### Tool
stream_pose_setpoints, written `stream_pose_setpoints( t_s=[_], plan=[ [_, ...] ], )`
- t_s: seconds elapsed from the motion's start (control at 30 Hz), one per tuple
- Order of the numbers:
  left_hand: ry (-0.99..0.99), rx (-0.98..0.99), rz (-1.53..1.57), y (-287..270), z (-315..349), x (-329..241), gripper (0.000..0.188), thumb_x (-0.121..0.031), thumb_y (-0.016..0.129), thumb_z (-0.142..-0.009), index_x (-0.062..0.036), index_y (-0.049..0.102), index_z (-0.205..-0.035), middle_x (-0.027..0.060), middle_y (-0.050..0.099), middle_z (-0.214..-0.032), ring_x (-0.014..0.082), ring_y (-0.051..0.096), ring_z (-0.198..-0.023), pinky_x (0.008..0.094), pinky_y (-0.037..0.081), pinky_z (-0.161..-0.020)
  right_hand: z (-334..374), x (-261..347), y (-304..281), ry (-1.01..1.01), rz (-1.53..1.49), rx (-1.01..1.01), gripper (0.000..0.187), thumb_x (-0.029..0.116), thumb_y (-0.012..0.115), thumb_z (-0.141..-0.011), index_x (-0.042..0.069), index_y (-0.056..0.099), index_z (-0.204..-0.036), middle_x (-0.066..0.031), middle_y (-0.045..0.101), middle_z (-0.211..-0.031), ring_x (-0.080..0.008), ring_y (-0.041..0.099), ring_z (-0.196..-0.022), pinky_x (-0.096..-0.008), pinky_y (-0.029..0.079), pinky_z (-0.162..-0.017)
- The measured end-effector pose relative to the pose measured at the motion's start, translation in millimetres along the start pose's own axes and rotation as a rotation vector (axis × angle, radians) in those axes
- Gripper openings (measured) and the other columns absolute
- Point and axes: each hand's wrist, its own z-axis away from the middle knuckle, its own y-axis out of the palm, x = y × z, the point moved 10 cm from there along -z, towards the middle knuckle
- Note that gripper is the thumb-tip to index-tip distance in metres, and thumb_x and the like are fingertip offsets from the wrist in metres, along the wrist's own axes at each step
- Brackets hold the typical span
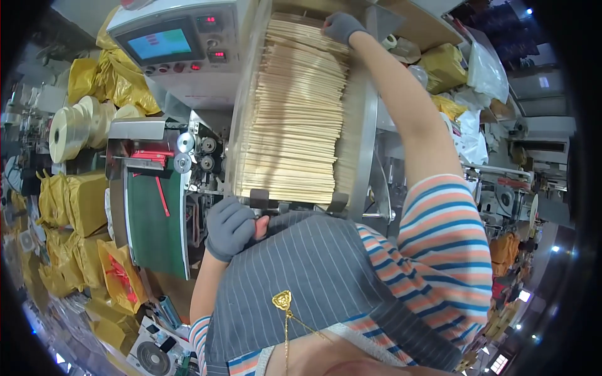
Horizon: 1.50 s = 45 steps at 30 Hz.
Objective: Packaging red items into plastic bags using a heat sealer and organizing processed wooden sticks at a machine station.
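Note:
A long pile of pale wooden chopsticks (295, 119) lies crosswise in a metal hopper (359, 131) in front of me. My right hand (343, 28), in a grey glove with bare fingertips, reaches to the far right end of the pile. Its fingers are curled against the last sticks; what they grip is hidden. At the hopper's near left corner is my left hand (231, 229), gloved the same way, fingers bent and thumb showing. Whatever lies inside its fingers cannot be seen. Two dark blocks, one of them the left block (259, 198), stand at the pile's near end.
To the left runs a green conveyor belt (153, 219) with a red strip (162, 196) on it. A control panel with a lit screen (158, 46) stands at the far left. Beyond are film rolls (69, 133) and yellow bags (84, 203); more bags lie at the right.

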Motion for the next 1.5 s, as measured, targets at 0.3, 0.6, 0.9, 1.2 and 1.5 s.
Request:
stream_pose_setpoints(
  t_s=[0.3,0.6,0.9,1.2,1.5],
  plan=[
    [-0.027,0.016,0.052,2,6,3,0.028,-0.002,0.065,-0.071,-0.0066,0.040,-0.059,0.0047,0.052,-0.061,0.0214,0.048,-0.049,0.0329,0.041,-0.049,-35,-1,60,0.175,0.072,0.122,0.040,0.041,0.062,-0.074,0.007,0.068,-0.093,-0.0185,0.065,-0.096,-0.0339,0.061,-0.092,-0.0382,0.047,-0.084],
    [-0.004,0.023,0.081,1,5,7,0.027,-0.003,0.069,-0.067,-0.0063,0.043,-0.063,0.0051,0.053,-0.063,0.0211,0.050,-0.052,0.0325,0.043,-0.051,-14,33,-117,-0.148,-0.143,-0.625,0.025,0.028,0.059,-0.080,0.003,0.064,-0.082,-0.0188,0.063,-0.073,-0.0330,0.062,-0.069,-0.0377,0.048,-0.064],
    [0.005,0.078,0.064,4,6,2,0.024,-0.008,0.065,-0.052,-0.0055,0.045,-0.065,0.0054,0.053,-0.066,0.0218,0.053,-0.056,0.0320,0.043,-0.051,-14,80,-23,-0.429,-0.032,-0.365,0.028,0.030,0.060,-0.077,0.005,0.067,-0.086,-0.0170,0.066,-0.081,-0.0300,0.064,-0.077,-0.0384,0.049,-0.070],
    [-0.035,0.052,0.059,2,9,3,0.027,-0.005,0.071,-0.067,-0.0065,0.044,-0.062,0.0041,0.050,-0.062,0.0190,0.048,-0.051,0.0299,0.039,-0.048,67,79,58,-0.122,-0.046,0.822,0.022,0.019,0.055,-0.075,0.002,0.064,-0.085,-0.0070,0.065,-0.069,-0.0130,0.062,-0.058,-0.0276,0.049,-0.052],
    [-0.027,0.069,0.084,2,0,5,0.025,-0.002,0.068,-0.068,-0.0065,0.043,-0.064,0.0043,0.050,-0.061,0.0193,0.046,-0.049,0.0298,0.036,-0.046,107,64,94,-0.275,0.458,0.613,0.030,0.005,0.063,-0.068,0.001,0.067,-0.097,-0.0196,0.065,-0.098,-0.0345,0.063,-0.091,-0.0417,0.051,-0.072]
  ],
)
